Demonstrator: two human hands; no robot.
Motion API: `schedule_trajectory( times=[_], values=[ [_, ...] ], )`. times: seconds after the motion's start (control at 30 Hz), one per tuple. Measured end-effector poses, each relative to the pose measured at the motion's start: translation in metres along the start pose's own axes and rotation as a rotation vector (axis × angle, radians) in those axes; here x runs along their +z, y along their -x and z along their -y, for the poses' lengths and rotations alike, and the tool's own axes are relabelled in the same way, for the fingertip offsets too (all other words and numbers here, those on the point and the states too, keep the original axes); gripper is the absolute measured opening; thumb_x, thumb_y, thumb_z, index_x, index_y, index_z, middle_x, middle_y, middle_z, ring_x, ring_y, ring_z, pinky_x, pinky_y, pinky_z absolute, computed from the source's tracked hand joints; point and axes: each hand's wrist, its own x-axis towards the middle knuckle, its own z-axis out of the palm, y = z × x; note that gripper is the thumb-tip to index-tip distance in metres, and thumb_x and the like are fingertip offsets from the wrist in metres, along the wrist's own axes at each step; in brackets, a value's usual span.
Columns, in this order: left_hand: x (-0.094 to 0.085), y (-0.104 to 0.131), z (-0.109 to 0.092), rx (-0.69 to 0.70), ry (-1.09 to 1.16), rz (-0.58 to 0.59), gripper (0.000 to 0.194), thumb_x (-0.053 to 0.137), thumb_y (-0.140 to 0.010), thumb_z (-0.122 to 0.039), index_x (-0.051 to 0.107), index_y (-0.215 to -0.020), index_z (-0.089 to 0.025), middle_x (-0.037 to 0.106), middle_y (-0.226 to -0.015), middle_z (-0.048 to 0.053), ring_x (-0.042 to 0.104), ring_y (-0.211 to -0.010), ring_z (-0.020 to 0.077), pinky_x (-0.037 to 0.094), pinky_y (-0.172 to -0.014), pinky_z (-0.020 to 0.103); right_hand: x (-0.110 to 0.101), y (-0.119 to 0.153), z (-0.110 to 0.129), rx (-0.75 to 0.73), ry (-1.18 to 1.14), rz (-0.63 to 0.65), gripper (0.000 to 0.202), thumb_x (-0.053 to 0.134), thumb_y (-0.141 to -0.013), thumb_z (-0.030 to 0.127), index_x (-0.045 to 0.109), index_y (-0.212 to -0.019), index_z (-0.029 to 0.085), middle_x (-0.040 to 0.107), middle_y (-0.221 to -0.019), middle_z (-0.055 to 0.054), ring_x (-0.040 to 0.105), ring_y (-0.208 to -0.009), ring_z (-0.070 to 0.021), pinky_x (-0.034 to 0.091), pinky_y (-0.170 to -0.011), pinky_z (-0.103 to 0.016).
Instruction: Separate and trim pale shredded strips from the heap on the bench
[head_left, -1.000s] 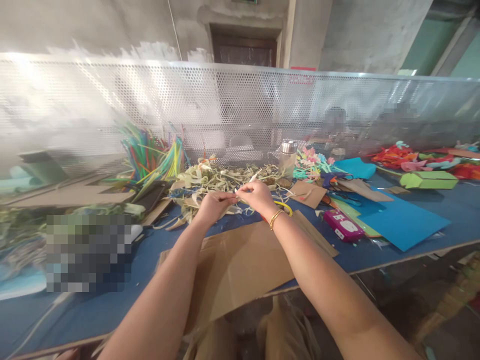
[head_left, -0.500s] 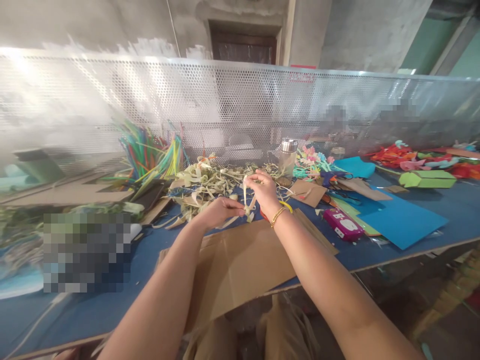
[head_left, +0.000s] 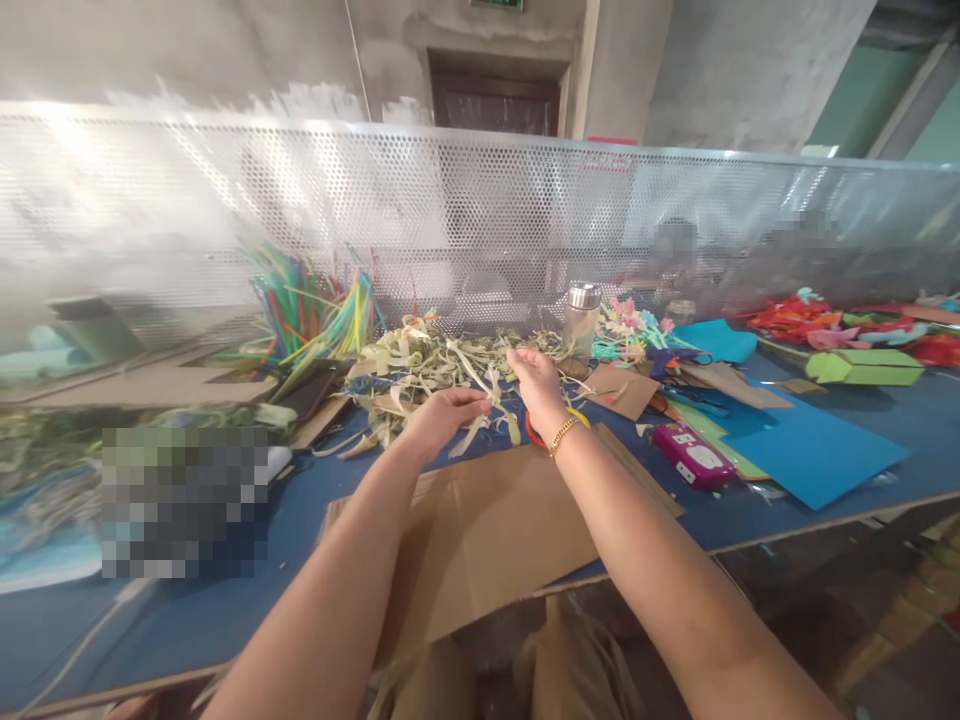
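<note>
My left hand pinches a pale, ribbon-like strip between thumb and fingertips. The strip has a knot-like gathering near my fingertips, one end slanting up to the left and other ends hanging down. Just right of it, my right hand is raised with its fingers loosely bent and apart from the strip; nothing shows in them. Behind both hands spreads a heap of similar pale and greenish strips. A brown cardboard sheet lies below my hands, and a red and yellow ring-shaped thing is partly hidden by my right wrist.
A clear bottle with a metal lid stands behind my right hand. Rightward lie a purple case, blue sheets and a green paper box. Colourful thin stems stand at the back left, before a perforated metal screen.
My right hand has let go of the strip's upper end and moved slightly right. That end now leans left, while my left hand keeps its pinch. The view has shifted slightly.
</note>
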Motion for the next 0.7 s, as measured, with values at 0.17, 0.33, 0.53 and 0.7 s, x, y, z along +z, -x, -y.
schedule_trajectory(
  times=[0.17,0.33,0.53,0.7],
  values=[
    [-0.005,-0.003,0.004,-0.018,0.096,-0.086,0.03,0.078,-0.063,-0.043,0.072,-0.075,-0.017,0.065,-0.068,0.004,0.05,-0.053,0.0106,0.036,-0.05,0.023,0.006,0.006,-0.003,0.25,-0.11,0.108,0.044,0.06,-0.073,0.061,0.064,-0.064,0.018,0.064,-0.064,-0.002,0.06,-0.073,-0.0183,0.045,-0.069,-0.029],
    [-0.003,-0.001,0.003,-0.027,0.111,-0.049,0.032,0.079,-0.062,-0.043,0.072,-0.077,-0.016,0.062,-0.065,0.002,0.048,-0.052,0.0097,0.034,-0.049,0.023,0.014,0.012,0.002,0.346,-0.354,0.189,0.034,0.078,-0.054,0.047,0.065,-0.065,0.017,0.065,-0.063,0.001,0.058,-0.062,-0.0149,0.045,-0.065,-0.029],
    [-0.002,0.001,-0.001,-0.093,0.153,-0.057,0.035,0.085,-0.053,-0.04,0.073,-0.075,-0.016,0.066,-0.069,0.004,0.055,-0.059,0.0122,0.042,-0.056,0.024,0.013,0.01,0.005,0.303,-0.389,0.078,0.027,0.073,-0.059,0.042,0.062,-0.064,0.018,0.063,-0.062,0.002,0.055,-0.061,-0.013,0.044,-0.063,-0.027],
    [-0.002,0.0,0.0,-0.079,0.154,-0.06,0.03,0.083,-0.056,-0.039,0.074,-0.074,-0.017,0.069,-0.072,0.005,0.058,-0.062,0.0142,0.045,-0.059,0.026,0.014,0.009,0.001,0.21,-0.287,0.072,0.029,0.066,-0.068,0.047,0.062,-0.069,0.018,0.066,-0.07,-0.001,0.058,-0.069,-0.0149,0.045,-0.067,-0.027]
  ],
)
